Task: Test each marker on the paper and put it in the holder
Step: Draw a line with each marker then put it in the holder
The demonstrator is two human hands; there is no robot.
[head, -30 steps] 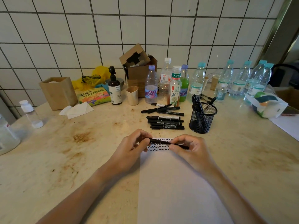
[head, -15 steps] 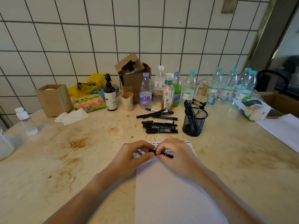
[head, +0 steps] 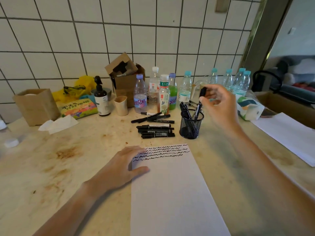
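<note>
A white sheet of paper (head: pixel 172 193) lies in front of me with rows of black squiggles along its top. My left hand (head: pixel 125 165) rests flat on the paper's top left corner, fingers spread. My right hand (head: pixel 219 106) hovers above the black mesh holder (head: pixel 191 127) and pinches a black marker (head: pixel 200 103) held upright, its lower end dipping into the holder. Several other markers stand inside the holder. A pile of black markers (head: pixel 156 129) lies on the counter left of the holder.
Behind the markers stand several plastic bottles (head: pixel 164 94), a small cup (head: pixel 121 105), a dark pump bottle (head: pixel 101 99) and cardboard boxes (head: pixel 125 77). A brown paper bag (head: pixel 36 106) and tissue (head: pixel 58 124) sit at left. Another white sheet (head: pixel 289 133) lies at right.
Both hands held the marker over the paper before. Now my right hand has carried it up and right to the holder, and my left hand has settled flat on the paper.
</note>
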